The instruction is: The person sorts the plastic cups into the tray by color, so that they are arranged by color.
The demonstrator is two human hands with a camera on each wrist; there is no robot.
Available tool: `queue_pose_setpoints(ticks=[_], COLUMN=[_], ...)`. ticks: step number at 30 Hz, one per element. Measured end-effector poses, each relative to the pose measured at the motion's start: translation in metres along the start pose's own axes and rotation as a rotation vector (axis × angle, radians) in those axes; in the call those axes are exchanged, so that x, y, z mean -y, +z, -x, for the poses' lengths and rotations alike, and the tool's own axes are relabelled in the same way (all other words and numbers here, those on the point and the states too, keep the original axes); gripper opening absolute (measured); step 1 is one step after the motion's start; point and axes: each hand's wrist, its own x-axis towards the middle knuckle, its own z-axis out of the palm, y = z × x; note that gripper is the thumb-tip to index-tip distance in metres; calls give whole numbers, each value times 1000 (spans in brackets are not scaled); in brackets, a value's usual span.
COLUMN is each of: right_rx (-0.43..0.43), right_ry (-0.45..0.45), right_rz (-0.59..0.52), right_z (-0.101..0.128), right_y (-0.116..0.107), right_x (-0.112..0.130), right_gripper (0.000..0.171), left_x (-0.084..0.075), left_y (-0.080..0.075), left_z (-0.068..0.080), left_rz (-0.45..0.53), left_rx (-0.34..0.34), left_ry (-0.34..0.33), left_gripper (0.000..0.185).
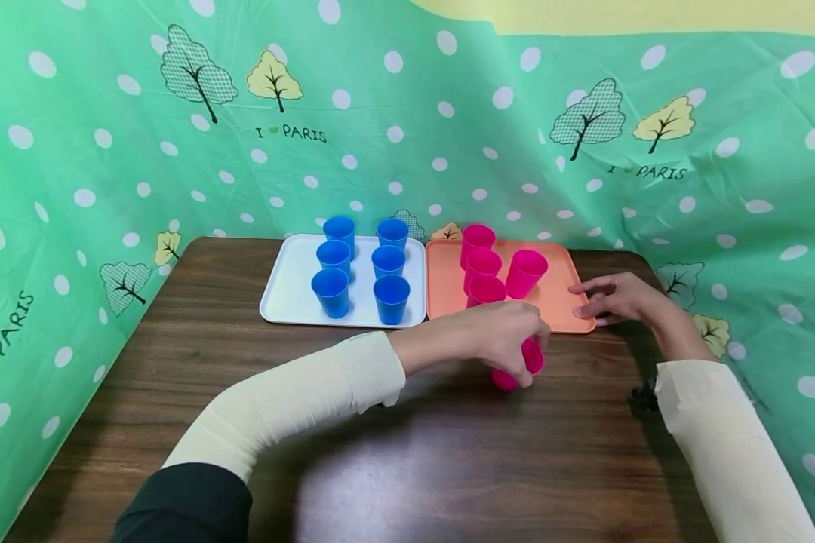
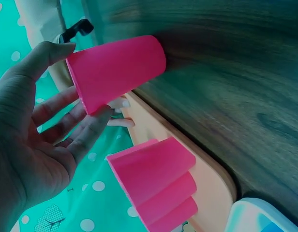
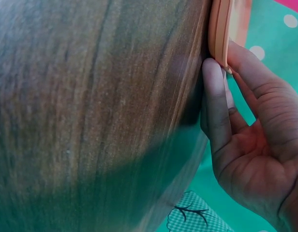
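On the dark wooden table point(image 1: 394, 452), just in front of the orange plastic tray point(image 1: 557, 302), I see the left hand point(image 1: 496, 339) curled around a pink plastic cup point(image 1: 516, 369), fingertips and thumb gripping its sides. The right hand point(image 1: 618, 298) lies relaxed and spread, fingers point(image 3: 214, 96) touching the tray's near right corner; four more pink cups point(image 1: 496, 271) stand on it, beside a white tray point(image 1: 285, 294) holding six blue cups point(image 1: 363, 268)
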Motion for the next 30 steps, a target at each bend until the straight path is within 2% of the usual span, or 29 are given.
queue_pose_setpoints(ticks=[8, 13, 16, 23, 30], right_rx=[14, 11, 16, 11, 3], right_ry=[1, -9, -17, -24, -14], right_rz=[7, 6, 2, 17, 22], right_z=[-1, -1, 1, 1, 0], right_y=[3, 2, 1, 0, -2], right_x=[-2, 0, 0, 0, 1], right_gripper=[78, 76, 75, 77, 81], left_x=[-9, -14, -15, -13, -7], left_y=[-14, -26, -33, -46, -47], left_z=[-6, -11, -14, -21, -31], left_rz=[-8, -27, -31, -47, -79], left_rx=[-4, -23, -40, -96, -133], left_ry=[-34, -69, -67, -101, -119], left_gripper=[68, 76, 79, 78, 67])
